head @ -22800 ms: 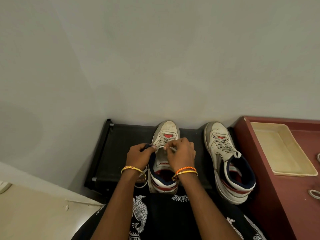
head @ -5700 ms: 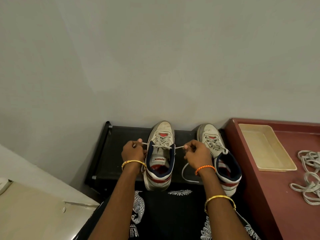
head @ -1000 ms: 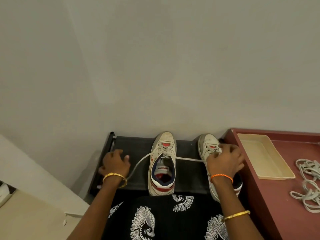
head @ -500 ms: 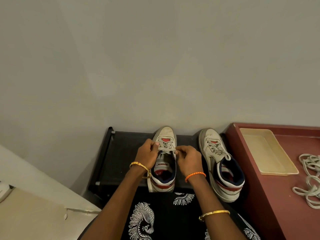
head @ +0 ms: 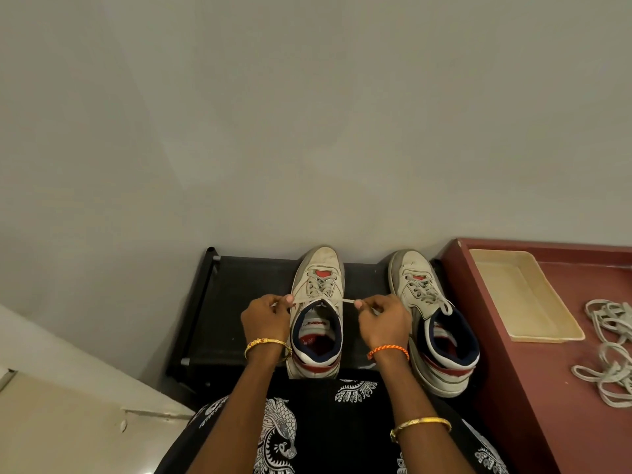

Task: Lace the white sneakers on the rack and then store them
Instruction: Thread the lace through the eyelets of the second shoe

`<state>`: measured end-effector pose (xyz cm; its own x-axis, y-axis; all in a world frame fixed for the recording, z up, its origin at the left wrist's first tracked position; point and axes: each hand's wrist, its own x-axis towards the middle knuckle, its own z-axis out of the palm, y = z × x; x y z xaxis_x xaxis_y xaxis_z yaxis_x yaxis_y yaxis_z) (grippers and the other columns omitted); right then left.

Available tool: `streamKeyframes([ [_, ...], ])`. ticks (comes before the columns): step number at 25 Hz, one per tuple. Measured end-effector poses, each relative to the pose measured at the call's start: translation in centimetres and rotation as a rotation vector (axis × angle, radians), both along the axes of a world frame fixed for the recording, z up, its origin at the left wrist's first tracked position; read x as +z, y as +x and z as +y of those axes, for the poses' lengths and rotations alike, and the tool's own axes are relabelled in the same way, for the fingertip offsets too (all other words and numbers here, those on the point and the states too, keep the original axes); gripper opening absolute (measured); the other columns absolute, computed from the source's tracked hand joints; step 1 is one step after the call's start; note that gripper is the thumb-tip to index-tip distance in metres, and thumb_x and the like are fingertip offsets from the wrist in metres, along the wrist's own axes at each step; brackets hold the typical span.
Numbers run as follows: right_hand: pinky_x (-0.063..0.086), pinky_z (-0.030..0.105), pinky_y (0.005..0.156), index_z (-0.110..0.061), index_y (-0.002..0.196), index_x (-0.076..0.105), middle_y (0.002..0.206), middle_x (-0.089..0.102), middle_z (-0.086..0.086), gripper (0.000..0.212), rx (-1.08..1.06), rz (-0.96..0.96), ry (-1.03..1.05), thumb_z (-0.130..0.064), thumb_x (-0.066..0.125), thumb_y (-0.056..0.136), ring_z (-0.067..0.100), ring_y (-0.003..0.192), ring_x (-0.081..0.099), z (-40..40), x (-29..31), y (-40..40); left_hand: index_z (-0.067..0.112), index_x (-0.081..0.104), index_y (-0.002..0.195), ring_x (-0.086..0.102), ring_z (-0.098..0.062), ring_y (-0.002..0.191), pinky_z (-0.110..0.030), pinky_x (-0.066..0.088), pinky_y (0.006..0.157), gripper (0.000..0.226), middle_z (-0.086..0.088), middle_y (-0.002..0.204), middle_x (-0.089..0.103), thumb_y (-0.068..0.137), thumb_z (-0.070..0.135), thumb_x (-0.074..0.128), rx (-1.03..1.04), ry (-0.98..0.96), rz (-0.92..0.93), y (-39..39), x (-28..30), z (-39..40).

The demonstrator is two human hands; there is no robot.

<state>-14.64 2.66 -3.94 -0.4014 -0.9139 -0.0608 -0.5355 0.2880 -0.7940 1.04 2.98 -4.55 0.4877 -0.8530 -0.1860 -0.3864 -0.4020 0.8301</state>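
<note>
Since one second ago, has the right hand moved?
Yes. The right hand left the right sneaker and came in beside the left sneaker, pinching its lace.

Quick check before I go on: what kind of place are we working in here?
Probably a home entryway or a room corner: a low black shoe rack stands against a plain wall, with two white sneakers on it, beside a red-brown cabinet top holding a tray and loose laces.

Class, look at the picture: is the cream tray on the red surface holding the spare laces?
No: the cream tray holds nothing, and the spare laces lie beside it.
</note>
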Motion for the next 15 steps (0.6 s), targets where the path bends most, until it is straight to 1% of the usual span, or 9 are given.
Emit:
streamKeyframes([
  [2, 0.036, 0.019, 0.061, -0.004, 0.080, 0.072, 0.080, 0.058, 0.002, 0.011, -0.036, -0.159, 0.072, -0.014, 0.068, 0.084, 0.016, 0.079, 0.054, -0.3, 0.1, -0.1, 0.004, 0.068, 0.087, 0.050, -0.008, 0.062, -0.014, 0.034, 0.050, 0.022, -0.006, 0.079, 0.064, 0.093, 0.023, 0.058, 0.007, 0.065, 0.054, 0.1, 0.1, -0.2],
  [3, 0.037, 0.023, 0.063, -0.006, 0.075, 0.070, 0.075, 0.059, 0.001, 0.013, -0.053, -0.315, 0.125, -0.012, 0.065, 0.086, 0.016, 0.077, 0.055, -0.5, 0.5, -0.1, 0.007, 0.065, 0.083, 0.050, -0.008, 0.062, -0.017, 0.034, 0.051, 0.023, -0.005, 0.076, 0.062, 0.095, 0.023, 0.055, 0.017, 0.102, 0.147, 0.3, 0.5, -0.4],
  [5, 0.038, 0.024, 0.059, -0.009, 0.067, 0.060, 0.066, 0.055, 0.000, 0.023, -0.027, -0.641, 0.185, -0.008, 0.057, 0.090, 0.012, 0.067, 0.050, -0.8, 1.4, 0.0, 0.010, 0.061, 0.081, 0.052, -0.010, 0.067, -0.020, 0.037, 0.054, 0.025, -0.004, 0.078, 0.059, 0.098, 0.024, 0.048, -0.005, 0.138, 0.450, 0.3, 1.6, -0.8],
  [7, 0.042, 0.021, 0.055, -0.012, 0.067, 0.054, 0.066, 0.057, 0.000, 0.028, 0.039, -0.889, 0.143, -0.009, 0.049, 0.094, 0.009, 0.062, 0.054, -1.2, 2.1, 0.7, 0.013, 0.060, 0.087, 0.059, -0.013, 0.083, -0.025, 0.047, 0.065, 0.023, -0.004, 0.093, 0.064, 0.098, 0.025, 0.046, -0.074, 0.113, 0.691, -0.2, 1.9, -1.4],
  [9, 0.052, 0.021, 0.058, -0.010, 0.073, 0.055, 0.073, 0.065, 0.003, 0.025, 0.063, -1.106, 0.048, -0.007, 0.046, 0.096, 0.010, 0.064, 0.063, -1.6, 2.0, 1.8, 0.011, 0.062, 0.093, 0.064, -0.020, 0.094, -0.037, 0.054, 0.081, 0.020, -0.007, 0.101, 0.068, 0.097, 0.025, 0.049, -0.094, 0.036, 0.820, -1.0, 1.5, -1.6],
  [10, 0.056, 0.026, 0.064, -0.009, 0.076, 0.057, 0.078, 0.068, 0.007, 0.022, 0.077, -1.148, -0.004, -0.007, 0.047, 0.096, 0.014, 0.069, 0.067, -1.9, 1.8, 2.4, 0.009, 0.063, 0.094, 0.066, -0.022, 0.096, -0.038, 0.053, 0.086, 0.019, -0.009, 0.101, 0.069, 0.096, 0.023, 0.051, -0.106, -0.024, 0.789, -1.3, 1.1, -1.8],
  [11, 0.057, 0.030, 0.071, -0.009, 0.080, 0.059, 0.083, 0.069, 0.011, 0.019, 0.101, -1.115, -0.051, -0.006, 0.048, 0.096, 0.019, 0.075, 0.068, -2.1, 1.3, 2.9, 0.008, 0.064, 0.094, 0.066, -0.022, 0.095, -0.037, 0.053, 0.088, 0.017, -0.011, 0.099, 0.070, 0.095, 0.020, 0.052, -0.131, -0.083, 0.709, -1.4, 0.8, -2.0],
  [12, 0.057, 0.032, 0.075, -0.011, 0.083, 0.062, 0.087, 0.070, 0.013, 0.017, 0.131, -1.009, -0.086, -0.006, 0.050, 0.095, 0.021, 0.079, 0.069, -2.4, 0.8, 3.1, 0.008, 0.064, 0.094, 0.067, -0.020, 0.093, -0.032, 0.053, 0.087, 0.015, -0.010, 0.095, 0.070, 0.095, 0.016, 0.052, -0.169, -0.132, 0.635, -1.5, 0.5, -2.2],
  [15, 0.054, 0.019, 0.073, -0.013, 0.090, 0.068, 0.089, 0.069, 0.009, 0.020, 0.234, -0.732, -0.113, 0.002, 0.054, 0.091, 0.010, 0.080, 0.066, -3.4, -0.4, 3.1, 0.009, 0.065, 0.099, 0.066, -0.007, 0.082, -0.016, 0.052, 0.077, 0.015, -0.002, 0.086, 0.069, 0.094, 0.007, 0.051, -0.352, -0.209, 0.512, -1.3, 0.4, -2.9],
])
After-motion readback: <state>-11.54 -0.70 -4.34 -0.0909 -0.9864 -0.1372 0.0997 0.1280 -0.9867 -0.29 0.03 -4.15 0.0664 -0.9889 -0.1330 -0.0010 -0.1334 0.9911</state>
